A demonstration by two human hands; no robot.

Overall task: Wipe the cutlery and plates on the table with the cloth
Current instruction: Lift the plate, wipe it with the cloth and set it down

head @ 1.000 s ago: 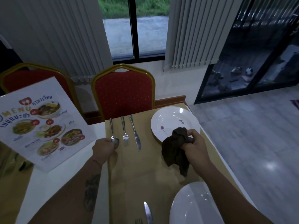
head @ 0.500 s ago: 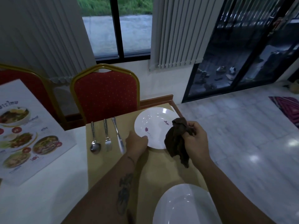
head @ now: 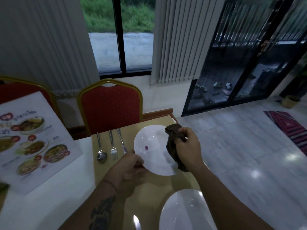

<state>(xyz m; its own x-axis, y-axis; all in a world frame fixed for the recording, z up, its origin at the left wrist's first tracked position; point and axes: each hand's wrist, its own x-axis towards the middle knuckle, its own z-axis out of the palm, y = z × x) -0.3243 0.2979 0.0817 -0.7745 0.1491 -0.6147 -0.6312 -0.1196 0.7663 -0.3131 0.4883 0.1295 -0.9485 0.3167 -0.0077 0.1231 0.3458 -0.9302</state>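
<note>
between the two hands, round white plate [head: 152,151], glossy, tipped up off the table [head: 106,176], small purple mark near its middle. left hand [head: 131,165] curled closed on the plate's near-left rim, thumb on the upper face, other fingers tucked under. right hand [head: 188,149] pinched shut around a dark brown cloth [head: 172,146], crumpled, matte, soft folds; cloth bunched above the fingers and hanging below them, lying against the plate's right side. just left of the left fingers, three pieces of shiny metal cutlery in a row on tan paper-like matting: spoon [head: 100,151] with oval bowl, fork [head: 113,147], knife [head: 122,141], its near end hidden behind the left hand. below both wrists, second white plate [head: 179,211], smooth, flat on the table. far left of the fingers, laminated menu sheet [head: 33,143] with food photos. beyond the cutlery, red padded chair [head: 110,106], gold metal frame.
</note>
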